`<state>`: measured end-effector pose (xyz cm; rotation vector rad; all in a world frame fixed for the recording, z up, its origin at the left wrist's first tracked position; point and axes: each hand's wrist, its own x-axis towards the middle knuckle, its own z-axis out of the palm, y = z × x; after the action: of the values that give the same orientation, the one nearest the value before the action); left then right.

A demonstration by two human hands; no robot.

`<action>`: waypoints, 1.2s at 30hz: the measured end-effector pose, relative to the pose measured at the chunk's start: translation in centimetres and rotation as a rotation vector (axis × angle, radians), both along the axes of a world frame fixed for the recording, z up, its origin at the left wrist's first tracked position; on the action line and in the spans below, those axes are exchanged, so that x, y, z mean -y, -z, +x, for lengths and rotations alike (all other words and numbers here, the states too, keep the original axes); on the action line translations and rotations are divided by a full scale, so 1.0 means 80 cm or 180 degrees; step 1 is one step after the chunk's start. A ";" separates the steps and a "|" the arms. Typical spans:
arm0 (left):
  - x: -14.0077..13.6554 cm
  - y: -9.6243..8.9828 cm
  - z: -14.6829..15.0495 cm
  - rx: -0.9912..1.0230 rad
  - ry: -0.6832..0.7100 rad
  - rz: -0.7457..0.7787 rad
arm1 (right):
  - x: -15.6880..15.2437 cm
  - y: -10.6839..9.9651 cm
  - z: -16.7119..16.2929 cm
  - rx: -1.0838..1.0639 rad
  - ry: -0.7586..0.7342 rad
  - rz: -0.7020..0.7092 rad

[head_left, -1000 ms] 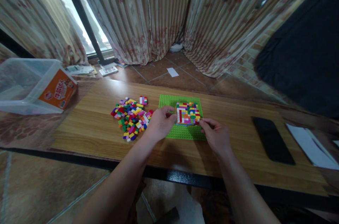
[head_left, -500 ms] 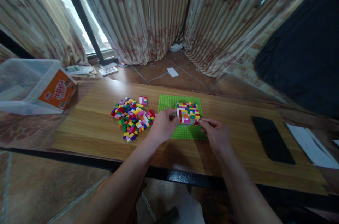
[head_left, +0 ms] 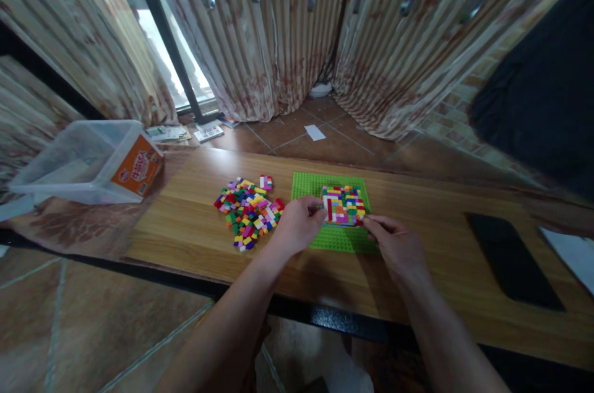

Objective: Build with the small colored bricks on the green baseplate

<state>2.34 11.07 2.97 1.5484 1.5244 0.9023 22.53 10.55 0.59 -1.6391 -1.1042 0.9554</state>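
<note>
A block of many-coloured toy bricks (head_left: 343, 204) is built up over a green studded baseplate (head_left: 330, 244) on the table. My left hand (head_left: 299, 224) grips the block's left edge, thumb and fingers bent together against it. At the near right corner, my right hand (head_left: 394, 241) pinches the block between thumb and fingertips. The undersides of the fingers are partly hidden. To the left of my left hand lies a heap of loose toy bricks (head_left: 250, 210), and a small joined cluster of bricks (head_left: 266, 182) sits just behind it.
A black phone-like slab (head_left: 513, 260) lies on the wooden table (head_left: 180, 220) at the right, with white paper (head_left: 573, 257) beyond it. A clear plastic bin (head_left: 93, 158) with an orange label stands at the left. Striped curtains (head_left: 278, 34) hang behind.
The whole scene has shifted right and slightly down as the camera turned. Both hands stay at the same edges of the brick block, with no clear movement against it.
</note>
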 end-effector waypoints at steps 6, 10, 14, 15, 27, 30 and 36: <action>-0.019 -0.008 -0.073 -0.0488 -0.0226 0.0264 | -0.003 0.006 0.006 -0.0012 0.0119 0.0009; -0.021 -0.013 -0.101 -0.1523 -0.0292 0.0336 | -0.004 0.006 0.006 -0.0045 0.0210 0.0075; -0.012 -0.018 -0.090 -0.2076 0.0348 0.0465 | -0.001 0.003 0.006 -0.0013 0.0182 0.0067; -0.010 -0.019 -0.086 -0.2169 0.0498 0.0491 | -0.001 0.002 0.006 -0.0015 0.0175 0.0067; -0.009 -0.016 -0.076 -0.2603 0.0503 0.0271 | 0.000 -0.002 0.005 0.0018 0.0068 0.0178; -0.009 -0.018 -0.078 -0.2568 0.0508 0.0320 | 0.001 -0.005 0.005 0.0032 0.0075 0.0218; -0.010 -0.025 -0.086 -0.2341 0.0376 0.0538 | 0.003 -0.011 0.004 0.0187 0.0011 0.0286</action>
<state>-4.55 11.87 4.96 2.2222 1.8454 0.4042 22.82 10.31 1.44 -1.6044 -1.1671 0.8481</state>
